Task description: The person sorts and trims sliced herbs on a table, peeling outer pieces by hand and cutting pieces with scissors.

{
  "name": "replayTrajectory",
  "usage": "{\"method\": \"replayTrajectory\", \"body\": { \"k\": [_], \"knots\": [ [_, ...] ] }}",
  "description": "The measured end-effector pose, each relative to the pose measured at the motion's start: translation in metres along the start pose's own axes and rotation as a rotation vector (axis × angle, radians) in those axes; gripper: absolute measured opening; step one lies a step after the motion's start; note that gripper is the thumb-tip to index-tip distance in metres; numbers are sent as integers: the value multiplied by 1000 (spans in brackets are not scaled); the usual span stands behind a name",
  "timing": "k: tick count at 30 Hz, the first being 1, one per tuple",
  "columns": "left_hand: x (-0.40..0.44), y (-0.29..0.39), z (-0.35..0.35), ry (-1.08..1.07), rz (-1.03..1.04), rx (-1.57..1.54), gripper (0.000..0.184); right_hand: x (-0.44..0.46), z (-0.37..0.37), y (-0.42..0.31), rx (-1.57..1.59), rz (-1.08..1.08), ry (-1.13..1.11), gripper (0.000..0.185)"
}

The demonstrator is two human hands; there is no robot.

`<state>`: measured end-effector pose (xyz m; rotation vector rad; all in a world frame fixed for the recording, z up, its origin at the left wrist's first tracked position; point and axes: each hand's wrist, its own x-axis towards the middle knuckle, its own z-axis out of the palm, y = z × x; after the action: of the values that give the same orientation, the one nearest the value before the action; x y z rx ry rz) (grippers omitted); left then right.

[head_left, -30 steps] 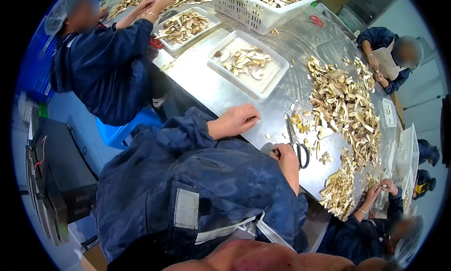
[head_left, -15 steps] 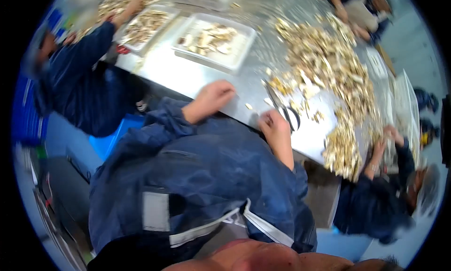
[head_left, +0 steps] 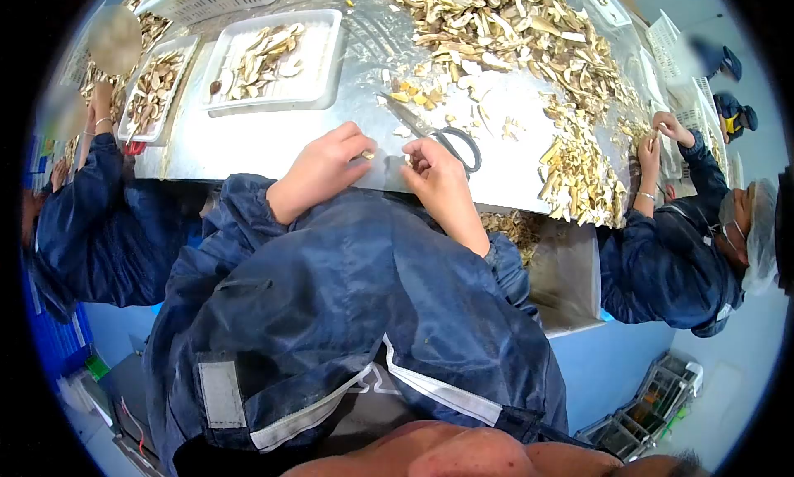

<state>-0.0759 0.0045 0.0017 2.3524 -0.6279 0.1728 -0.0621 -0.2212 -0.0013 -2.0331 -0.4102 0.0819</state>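
Observation:
At the table's near edge, my left hand (head_left: 324, 167) is closed, a small mushroom piece (head_left: 368, 155) showing at its fingertips. Facing it a short way to the right, my right hand (head_left: 441, 178) has curled fingers pressed together; what they hold is too small to make out. Just beyond the right hand lie scissors (head_left: 411, 117) with black handles, blades pointing away to the left. Yellowish mushroom bits (head_left: 418, 94) are scattered past the blades. To the left rear stands a white tray (head_left: 327, 76) with sliced mushrooms (head_left: 263, 62) inside.
A large heap of mushroom slices (head_left: 513, 31) covers the far right, running into a smaller pile (head_left: 583, 167) at the near edge. Co-workers sit at left (head_left: 107, 221) and right (head_left: 674, 262). A second tray (head_left: 149, 134) and a white basket (head_left: 211, 2) stand left.
My view has swung, so the table sits higher and further left. My hands have come closer together, and a small mushroom piece now shows at my left fingertips.

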Motion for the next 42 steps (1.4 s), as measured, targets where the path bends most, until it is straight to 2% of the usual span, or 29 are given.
{"method": "replayTrajectory", "body": {
  "k": [6,9,12,15,16,19,22,23,25,28,32,38,41,42],
  "knots": [
    [22,-13,9,-45,47,103,14,0,-4,4,98,112,13,24],
    [41,-13,12,-18,-19,65,13,3,-4,10,151,154,43,24],
    [59,-10,12,72,-40,-107,13,9,-7,16,185,174,112,26],
    [73,-14,20,-87,-221,-719,21,20,-18,-2,191,196,153,28],
    [82,-12,11,-347,-529,-932,25,26,-20,-12,194,182,157,28],
    [96,-9,14,-397,-758,-1592,23,48,-17,-10,195,95,143,26],
    [105,-22,29,-353,-669,-1636,24,69,-26,-11,20,70,187,22],
    [107,-25,33,-335,-644,-1654,24,76,-31,-8,34,138,233,19],
    [108,-28,26,-327,-670,-1586,20,94,-40,-5,-254,238,274,17],
    [105,-43,23,-275,-645,-1593,18,115,-36,19,-429,52,280,17],
    [107,-46,14,-165,-634,-1543,18,128,-23,30,-657,42,219,23],
    [103,-47,25,-115,-645,-1436,15,123,-24,34,-542,137,170,19],
    [103,-46,28,-63,-601,-1384,17,114,-28,24,-405,188,241,16],
    [104,-45,27,-38,-583,-1356,18,112,-30,17,-215,267,209,17]
  ]
}}
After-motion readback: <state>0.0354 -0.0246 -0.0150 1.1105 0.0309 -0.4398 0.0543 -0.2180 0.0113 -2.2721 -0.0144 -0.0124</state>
